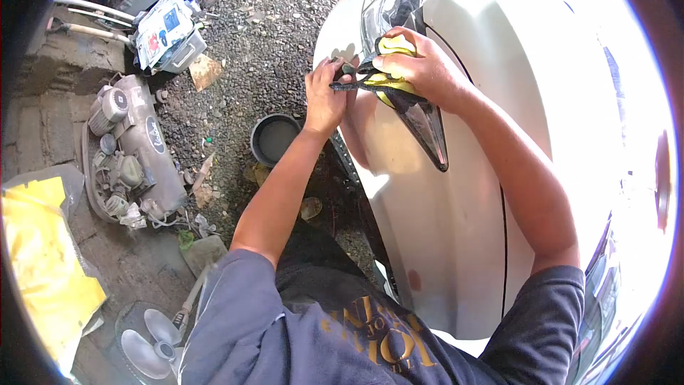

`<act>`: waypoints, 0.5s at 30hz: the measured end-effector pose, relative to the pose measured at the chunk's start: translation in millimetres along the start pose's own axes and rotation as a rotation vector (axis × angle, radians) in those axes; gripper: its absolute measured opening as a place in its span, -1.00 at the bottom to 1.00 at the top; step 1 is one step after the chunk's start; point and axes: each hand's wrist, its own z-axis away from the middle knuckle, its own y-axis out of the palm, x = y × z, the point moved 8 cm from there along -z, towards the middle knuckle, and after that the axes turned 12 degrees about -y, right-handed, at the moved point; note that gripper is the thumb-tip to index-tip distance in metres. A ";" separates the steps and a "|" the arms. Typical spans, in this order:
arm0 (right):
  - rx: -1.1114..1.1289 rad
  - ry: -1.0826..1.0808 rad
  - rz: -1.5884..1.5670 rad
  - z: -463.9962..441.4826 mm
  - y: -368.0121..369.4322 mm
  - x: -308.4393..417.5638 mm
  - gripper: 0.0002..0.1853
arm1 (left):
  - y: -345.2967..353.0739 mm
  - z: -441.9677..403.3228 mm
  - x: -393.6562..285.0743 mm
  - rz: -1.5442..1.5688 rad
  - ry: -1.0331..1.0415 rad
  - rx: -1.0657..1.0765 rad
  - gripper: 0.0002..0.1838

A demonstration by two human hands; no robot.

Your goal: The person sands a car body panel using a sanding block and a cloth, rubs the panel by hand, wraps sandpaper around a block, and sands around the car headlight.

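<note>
Over the headlight (436,144) of a white car, my right hand (427,71) grips a bunched yellow and black cloth (388,85), which could also be a glove. My left hand (326,96) is beside it, fingers closed at the cloth's black edge. A small dark piece shows near the left fingertips, too small to name. The cloth hides part of the headlight. Both hands are above the white body panel (456,242), at the car's corner.
A black round basin (274,139) sits on the gravel (263,36). To the left are an air compressor (146,135), a grey box (182,50) with papers, a yellow sheet (46,257) and a fan (153,342).
</note>
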 end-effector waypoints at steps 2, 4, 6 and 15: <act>0.014 -0.035 0.007 -4.9 -1.1 2.1 -0.44 | 5.0 29.4 6.1 0.051 -0.034 0.034 -0.48; 0.042 -0.041 -0.043 -2.0 1.2 1.6 -0.46 | -1.3 89.9 -19.8 -0.005 -0.126 0.118 -0.42; 0.012 -0.032 -0.063 -2.4 0.6 0.0 -0.47 | -8.7 122.6 -34.6 0.106 -0.150 0.165 -0.40; 0.028 -0.011 -0.065 -0.7 1.2 5.1 -0.49 | 1.2 47.3 -20.6 0.008 -0.055 0.097 -0.49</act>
